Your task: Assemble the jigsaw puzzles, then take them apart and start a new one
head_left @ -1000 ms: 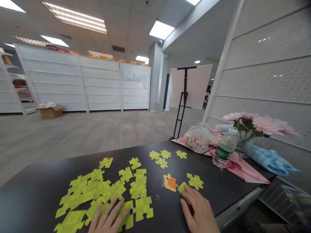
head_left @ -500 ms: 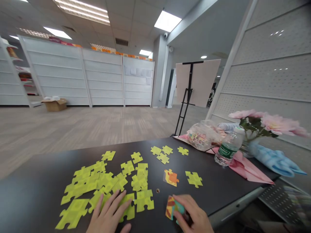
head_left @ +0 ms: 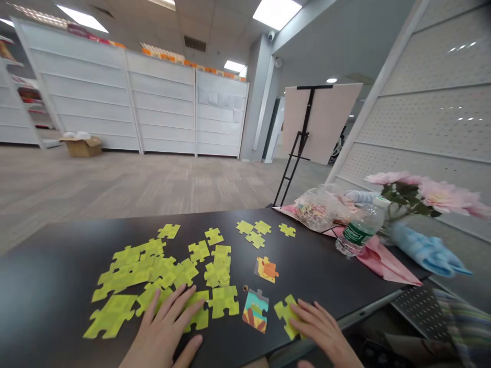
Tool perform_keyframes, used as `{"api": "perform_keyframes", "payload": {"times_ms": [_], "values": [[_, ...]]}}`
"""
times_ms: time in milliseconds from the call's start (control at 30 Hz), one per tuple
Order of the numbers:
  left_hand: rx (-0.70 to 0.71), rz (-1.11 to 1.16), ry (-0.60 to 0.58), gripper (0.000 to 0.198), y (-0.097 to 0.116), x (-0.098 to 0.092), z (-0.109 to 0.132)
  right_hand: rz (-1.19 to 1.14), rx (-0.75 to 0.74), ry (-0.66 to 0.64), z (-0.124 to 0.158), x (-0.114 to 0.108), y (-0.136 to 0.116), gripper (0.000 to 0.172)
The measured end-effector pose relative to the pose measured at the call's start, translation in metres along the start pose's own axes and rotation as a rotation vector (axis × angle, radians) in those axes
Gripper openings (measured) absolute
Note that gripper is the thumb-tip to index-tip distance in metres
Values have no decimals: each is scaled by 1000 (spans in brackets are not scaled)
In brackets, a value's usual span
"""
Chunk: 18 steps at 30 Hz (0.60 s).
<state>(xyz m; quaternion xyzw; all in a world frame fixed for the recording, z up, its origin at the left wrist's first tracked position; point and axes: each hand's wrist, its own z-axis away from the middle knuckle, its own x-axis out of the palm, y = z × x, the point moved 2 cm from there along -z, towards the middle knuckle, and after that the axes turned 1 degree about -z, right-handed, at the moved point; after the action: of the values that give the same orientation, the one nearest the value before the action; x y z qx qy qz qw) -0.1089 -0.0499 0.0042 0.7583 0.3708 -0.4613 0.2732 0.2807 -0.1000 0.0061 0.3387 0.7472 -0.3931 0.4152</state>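
Note:
My left hand (head_left: 164, 319) lies flat with fingers spread, its fingertips over yellow-green jigsaw pieces (head_left: 199, 310). My right hand (head_left: 320, 327) has its fingers stretched out on another yellow-green jigsaw piece (head_left: 286, 312) near the front edge of the table; its thumb is apart from the piece. Between the hands, a picture-side-up jigsaw piece (head_left: 255, 309) shows teal, green and orange-brown. Beyond it lies an orange and cream picture piece (head_left: 266, 269). Many yellow-green pieces (head_left: 130, 268), some overlapping, cover the left part of the black table.
Several loose pieces (head_left: 255, 238) lie farther back. At the right stand a water bottle (head_left: 356, 232), a bag of small colourful items (head_left: 312, 207), pink cloth (head_left: 383, 263), a blue towel (head_left: 425, 250) and pink flowers (head_left: 437, 194). An easel (head_left: 301, 138) stands behind the table.
My right hand has let go of the teal picture piece, which now lies flat on the table. The yellow-green piece at the right has come nearer, under my right fingers. The view has tilted down.

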Motion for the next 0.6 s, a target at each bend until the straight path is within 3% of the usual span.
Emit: {"api": "perform_keyframes", "payload": {"times_ms": [100, 233, 333, 467, 600], "values": [[-6, -1, 4, 44, 4, -4, 0, -148, 70, 53, -2, -1, 1, 24], [15, -30, -2, 44, 5, -4, 0, -102, 407, 261, -37, -1, 38, 38], [38, -49, -2, 41, 2, -1, -1, 59, 419, 282, -68, 0, 50, 41], [52, -58, 40, 45, -2, 4, 1, 30, 366, 308, -73, 3, 35, 34], [36, -30, -4, 40, 0, 3, 1, -19, 258, 333, -56, 16, -9, 26]]}}
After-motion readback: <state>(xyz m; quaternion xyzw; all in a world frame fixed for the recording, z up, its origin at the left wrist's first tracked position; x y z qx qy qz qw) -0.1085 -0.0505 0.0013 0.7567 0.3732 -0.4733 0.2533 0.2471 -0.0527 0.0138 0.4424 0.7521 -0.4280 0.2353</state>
